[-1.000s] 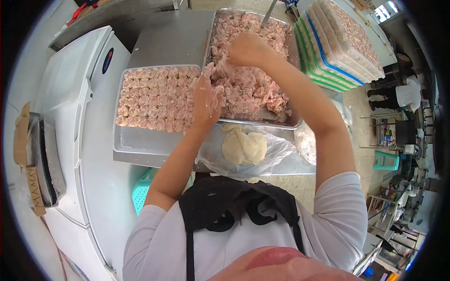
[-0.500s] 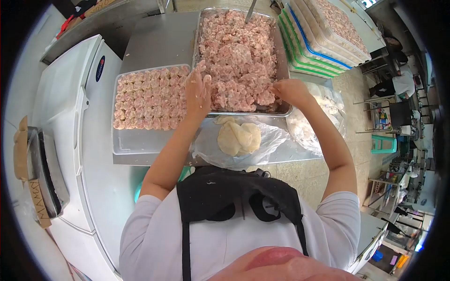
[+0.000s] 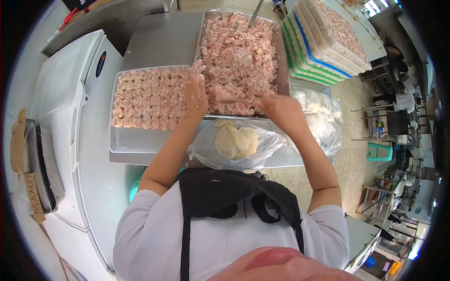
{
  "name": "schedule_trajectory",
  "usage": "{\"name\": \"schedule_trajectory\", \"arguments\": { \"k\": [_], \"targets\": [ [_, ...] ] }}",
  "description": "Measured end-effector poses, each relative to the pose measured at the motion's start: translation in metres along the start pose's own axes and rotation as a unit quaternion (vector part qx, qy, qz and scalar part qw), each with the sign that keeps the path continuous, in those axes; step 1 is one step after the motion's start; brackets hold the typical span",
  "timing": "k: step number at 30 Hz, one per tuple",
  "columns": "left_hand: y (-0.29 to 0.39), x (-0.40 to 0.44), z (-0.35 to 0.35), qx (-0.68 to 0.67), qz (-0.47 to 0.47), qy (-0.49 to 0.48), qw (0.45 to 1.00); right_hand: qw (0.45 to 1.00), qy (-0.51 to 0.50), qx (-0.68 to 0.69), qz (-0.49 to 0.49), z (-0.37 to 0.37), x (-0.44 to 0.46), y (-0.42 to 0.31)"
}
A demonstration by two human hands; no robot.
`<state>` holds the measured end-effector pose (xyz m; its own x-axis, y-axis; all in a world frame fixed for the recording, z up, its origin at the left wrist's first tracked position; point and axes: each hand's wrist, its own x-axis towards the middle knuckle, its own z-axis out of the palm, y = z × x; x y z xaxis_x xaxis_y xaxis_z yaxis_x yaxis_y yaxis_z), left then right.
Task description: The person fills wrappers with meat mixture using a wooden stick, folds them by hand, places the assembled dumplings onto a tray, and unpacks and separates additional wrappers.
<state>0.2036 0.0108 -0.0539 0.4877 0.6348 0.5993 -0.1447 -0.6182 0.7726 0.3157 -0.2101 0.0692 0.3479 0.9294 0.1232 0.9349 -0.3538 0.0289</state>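
Observation:
My left hand (image 3: 195,93) is held upright between the dumpling tray and the meat pan, its fingers curled and smeared with meat; what it holds is hidden. My right hand (image 3: 282,112) is closed at the pan's near right edge, around something thin that reaches into the meat and that I cannot make out. Ground meat filling (image 3: 241,56) fills the deep metal pan (image 3: 282,79). Open-topped dumplings (image 3: 147,98) stand in tight rows in a clear plastic tray (image 3: 140,143). Round pale dough wrappers (image 3: 236,141) lie folded on a plastic bag (image 3: 269,143) nearest my body.
Stacked trays (image 3: 318,44) with green and blue rims stand at the back right. More wrappers in a plastic bag (image 3: 321,117) lie right of the pan. A white fridge (image 3: 89,122) flanks the left side. A metal handle (image 3: 256,11) sticks up at the pan's back.
My right hand has moved left along the pan's near edge, and the meat there looks pressed flatter. My left hand has shifted slightly left. The view has turned a little.

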Motion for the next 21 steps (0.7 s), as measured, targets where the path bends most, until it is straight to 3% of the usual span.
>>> {"name": "schedule_trajectory", "arguments": {
  "k": [4,5,8,12,15,18,20,21],
  "targets": [
    [0.002,-0.001,0.000,0.009,0.004,-0.006,1.000,0.994,-0.102,0.005,0.039,0.048,0.014,0.059],
    [0.001,-0.001,0.001,0.010,0.006,0.002,1.000,0.996,-0.067,0.024,0.046,0.049,0.015,0.070],
    [0.008,0.000,-0.003,-0.023,-0.038,-0.019,0.999,0.985,-0.159,-0.067,0.016,-0.002,0.040,0.084],
    [0.023,0.006,-0.009,-0.011,-0.047,-0.024,0.999,0.994,-0.102,-0.045,0.023,-0.065,0.078,0.104],
    [0.014,0.004,-0.006,0.018,-0.036,-0.035,0.999,0.992,0.029,-0.120,-0.040,-0.044,0.125,0.131],
    [0.010,0.003,-0.005,0.025,-0.005,-0.025,0.999,0.982,-0.033,-0.183,-0.034,0.005,0.172,0.134],
    [0.009,0.003,-0.004,0.033,-0.001,-0.019,0.999,0.979,-0.111,-0.165,-0.037,0.037,0.188,0.111],
    [0.010,0.003,-0.004,0.038,0.001,-0.016,0.999,0.982,-0.102,-0.151,-0.043,0.043,0.189,0.108]
  ]
}}
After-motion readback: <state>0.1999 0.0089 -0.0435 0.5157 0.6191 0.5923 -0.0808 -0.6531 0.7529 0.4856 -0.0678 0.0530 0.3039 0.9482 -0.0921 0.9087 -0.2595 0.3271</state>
